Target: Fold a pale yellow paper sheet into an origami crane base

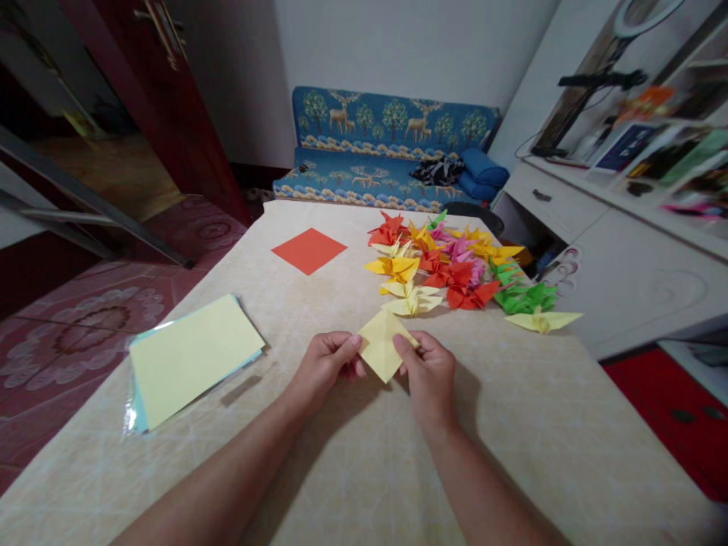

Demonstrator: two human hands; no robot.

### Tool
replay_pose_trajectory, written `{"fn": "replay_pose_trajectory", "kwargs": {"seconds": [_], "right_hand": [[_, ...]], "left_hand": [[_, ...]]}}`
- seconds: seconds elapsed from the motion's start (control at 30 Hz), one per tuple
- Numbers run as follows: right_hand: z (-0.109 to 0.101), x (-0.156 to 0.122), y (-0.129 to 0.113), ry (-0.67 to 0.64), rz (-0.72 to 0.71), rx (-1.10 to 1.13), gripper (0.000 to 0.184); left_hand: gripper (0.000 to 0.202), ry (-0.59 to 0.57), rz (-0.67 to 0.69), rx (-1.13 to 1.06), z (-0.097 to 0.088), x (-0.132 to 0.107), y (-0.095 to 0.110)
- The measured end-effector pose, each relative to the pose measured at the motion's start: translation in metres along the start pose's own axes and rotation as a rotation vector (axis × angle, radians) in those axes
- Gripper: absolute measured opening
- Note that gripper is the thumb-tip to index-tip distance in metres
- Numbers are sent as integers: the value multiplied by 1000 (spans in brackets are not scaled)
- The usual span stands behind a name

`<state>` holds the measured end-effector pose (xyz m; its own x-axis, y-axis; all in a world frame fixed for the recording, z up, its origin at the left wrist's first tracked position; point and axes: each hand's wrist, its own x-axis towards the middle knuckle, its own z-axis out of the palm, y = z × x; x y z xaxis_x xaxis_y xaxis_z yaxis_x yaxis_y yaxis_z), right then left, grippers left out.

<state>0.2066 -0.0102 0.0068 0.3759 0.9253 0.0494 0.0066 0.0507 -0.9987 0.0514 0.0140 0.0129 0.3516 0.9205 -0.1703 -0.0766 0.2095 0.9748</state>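
Observation:
Between my two hands is a pale yellow origami paper (384, 350), folded to a small diamond with creases running through its middle. My left hand (333, 360) pinches its left corner, thumb on top. The right corner is gripped by my right hand (425, 368), its thumb lying across the face of the paper. Some fingers of both hands are hidden beneath the sheet. Just beyond the paper sits a pale yellow paper crane (412, 297), at the near edge of a cluster of folded cranes in red, orange, pink and green.
A red square sheet (310, 251) lies flat toward the table's far side. At the left, a stack of yellow and blue paper (196, 360) rests on a clear wrapper. The patterned tablecloth (512, 455) covers the table. Beyond stand a blue sofa (369, 167) and a white cabinet (642, 265).

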Motion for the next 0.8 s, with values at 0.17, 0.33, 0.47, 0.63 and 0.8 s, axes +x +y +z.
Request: {"fn": "replay_pose_trajectory", "kwargs": {"seconds": [0.17, 0.33, 0.47, 0.63, 0.8], "right_hand": [[-1, 0, 1, 29, -3, -13, 26], [-3, 1, 2, 22, -13, -22, 27], [-2, 1, 1, 42, -28, -40, 26], [-1, 1, 2, 69, -70, -34, 25], [-1, -1, 0, 51, -72, -31, 24]], "left_hand": [[38, 16, -19, -11, 2, 1, 0], [35, -109, -55, 43, 1, 0, 1], [34, -98, -21, 20, 3, 0, 2], [33, -61, 1, -35, 5, 0, 3], [37, -125, -65, 125, 3, -1, 2]]}}
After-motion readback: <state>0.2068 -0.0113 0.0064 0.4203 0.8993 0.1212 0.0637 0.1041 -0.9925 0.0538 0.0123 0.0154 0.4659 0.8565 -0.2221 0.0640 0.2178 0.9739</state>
